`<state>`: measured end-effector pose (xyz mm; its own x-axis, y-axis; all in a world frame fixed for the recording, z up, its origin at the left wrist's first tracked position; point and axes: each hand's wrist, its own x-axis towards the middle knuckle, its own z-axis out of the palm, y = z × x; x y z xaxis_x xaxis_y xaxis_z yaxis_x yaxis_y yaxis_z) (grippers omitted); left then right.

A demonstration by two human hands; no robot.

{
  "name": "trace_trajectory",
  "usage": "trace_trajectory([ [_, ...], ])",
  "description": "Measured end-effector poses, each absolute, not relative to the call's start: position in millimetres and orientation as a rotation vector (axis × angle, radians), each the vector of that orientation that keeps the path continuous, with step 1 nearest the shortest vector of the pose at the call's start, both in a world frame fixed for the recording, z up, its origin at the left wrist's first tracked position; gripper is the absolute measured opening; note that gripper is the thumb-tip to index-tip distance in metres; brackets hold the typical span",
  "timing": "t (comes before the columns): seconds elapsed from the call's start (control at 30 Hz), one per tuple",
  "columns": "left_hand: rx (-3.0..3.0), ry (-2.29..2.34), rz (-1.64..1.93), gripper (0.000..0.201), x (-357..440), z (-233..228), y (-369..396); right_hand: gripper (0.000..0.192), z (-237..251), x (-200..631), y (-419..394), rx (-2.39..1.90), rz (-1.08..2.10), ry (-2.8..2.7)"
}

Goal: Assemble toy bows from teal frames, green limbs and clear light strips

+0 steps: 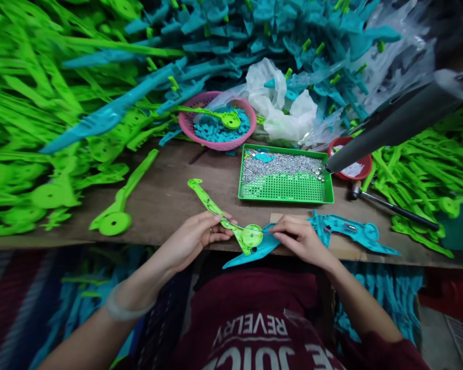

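My left hand (195,237) pinches the stem of a long bright green plastic part (216,209) with a round disc end (252,235), held over the near edge of the wooden table (169,190). My right hand (298,237) grips a thin cord or wire at that disc and rests on a long teal plastic part (343,231) lying along the table edge. The two parts overlap at the disc.
A green tray (285,191) of small silver metal pieces sits behind my hands. A pink basket (216,139) holds teal bits. A red bowl (350,167), a hammer (393,205), a grey bar (401,121), plastic bags and big heaps of green and teal parts surround the table.
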<state>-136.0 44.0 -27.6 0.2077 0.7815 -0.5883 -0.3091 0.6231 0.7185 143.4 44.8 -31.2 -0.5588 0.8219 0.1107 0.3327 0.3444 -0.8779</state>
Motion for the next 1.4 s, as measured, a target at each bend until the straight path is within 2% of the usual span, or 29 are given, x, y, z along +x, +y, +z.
trace_trajectory([
  [0.4, 0.510, 1.208, 0.785, 0.027, -133.7, -27.2, 41.3, 0.018, -33.1, 141.8, 40.5, -0.985, 1.111, -2.071],
  [0.6, 0.554, 1.232, 0.777, 0.034, -139.3, -29.7, 34.7, 0.017, -34.3, 140.6, 39.9, -0.981, 1.073, -2.075],
  [0.87, 0.626, 1.304, 0.750, 0.034, -134.2, -36.2, 32.5, 0.017, -36.0, 141.4, 40.4, -0.990, 1.014, -2.093],
  [1.0, 1.019, 1.507, 0.622, 0.037, -150.0, -30.5, 23.1, 0.019, -25.1, 140.1, 37.9, -1.018, 1.044, -2.159],
  [1.1, 1.559, 1.660, 0.869, 0.025, -150.5, -30.3, 12.2, 0.027, -6.6, 120.5, 36.3, -1.077, 1.037, -2.209],
  [1.2, 1.941, 1.514, 0.967, 0.023, -142.7, -42.2, 8.1, 0.031, 10.0, 88.2, 36.4, -1.070, 0.990, -2.330],
  [1.33, 2.098, 1.324, 0.906, 0.028, -140.4, -67.1, 11.2, 0.020, 7.2, 61.5, 32.2, -0.938, 0.659, -2.653],
  [1.4, 2.112, 1.307, 0.901, 0.029, -143.2, -75.9, 11.8, 0.023, -5.0, 63.1, 26.4, -0.898, 0.433, -2.705],
])
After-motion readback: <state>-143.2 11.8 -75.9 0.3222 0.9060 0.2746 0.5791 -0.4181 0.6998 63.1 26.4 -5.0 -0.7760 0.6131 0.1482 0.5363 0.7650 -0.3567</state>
